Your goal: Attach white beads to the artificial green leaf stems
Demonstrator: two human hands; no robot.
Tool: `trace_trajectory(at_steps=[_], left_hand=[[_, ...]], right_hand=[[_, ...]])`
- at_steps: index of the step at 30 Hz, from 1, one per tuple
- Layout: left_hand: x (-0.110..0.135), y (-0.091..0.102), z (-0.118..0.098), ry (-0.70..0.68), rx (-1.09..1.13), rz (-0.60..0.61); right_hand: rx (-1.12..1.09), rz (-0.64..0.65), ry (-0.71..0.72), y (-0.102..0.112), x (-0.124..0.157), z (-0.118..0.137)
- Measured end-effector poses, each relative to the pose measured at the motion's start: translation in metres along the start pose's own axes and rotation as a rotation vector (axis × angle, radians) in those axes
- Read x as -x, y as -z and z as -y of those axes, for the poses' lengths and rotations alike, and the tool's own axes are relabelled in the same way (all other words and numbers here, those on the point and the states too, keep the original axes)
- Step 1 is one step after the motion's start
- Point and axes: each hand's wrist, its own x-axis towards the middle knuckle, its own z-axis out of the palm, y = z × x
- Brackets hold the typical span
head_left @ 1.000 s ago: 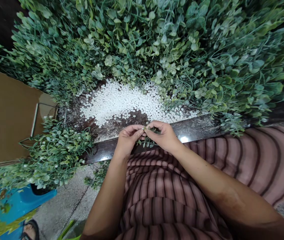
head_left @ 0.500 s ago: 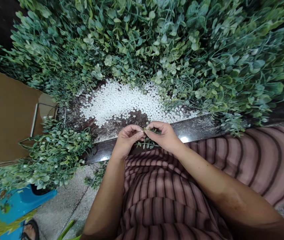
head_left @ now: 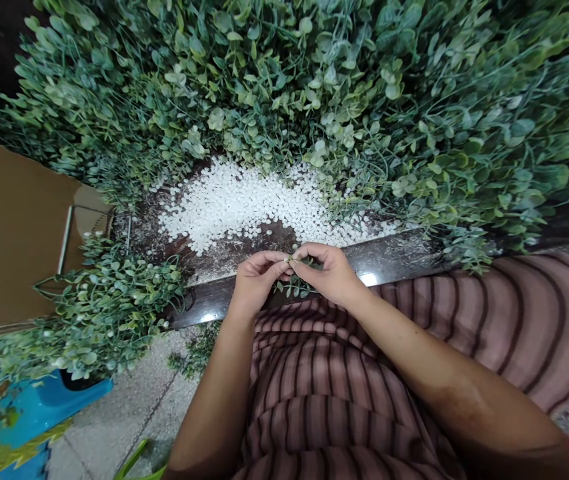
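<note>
One leafy sprig (head_left: 295, 287) sits at the near edge of the desk (head_left: 398, 257), pinched by my right hand (head_left: 331, 275) while my left hand (head_left: 254, 283) meets it fingertip to fingertip, closed on a pale piece (head_left: 287, 259) too tiny for me to identify remotely. I'd say so thin a stem calls for that delicate grip. White beads (head_left: 229, 207) lie spread just beyond, presumably for easy reach, with leafy branches (head_left: 274, 87) heaped behind them.
</note>
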Motion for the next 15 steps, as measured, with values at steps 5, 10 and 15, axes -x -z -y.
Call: trace_trajectory(at_steps=[5, 10, 15], left_hand=[[-0.0002, 0.0006, -0.0029, -0.030, 0.020, 0.028], [-0.0008, -0.0001, -0.0040, -0.037, 0.040, 0.023], [-0.0009, -0.0007, -0.0033, -0.037, 0.055, 0.015]], right_hand=[[-0.009, 0.014, 0.012, 0.0029, -0.0004, 0.0018], [0.012, 0.000, 0.040, 0.0036, 0.0002, 0.0025], [0.062, 0.009, 0.063, 0.0024, 0.0021, 0.0040]])
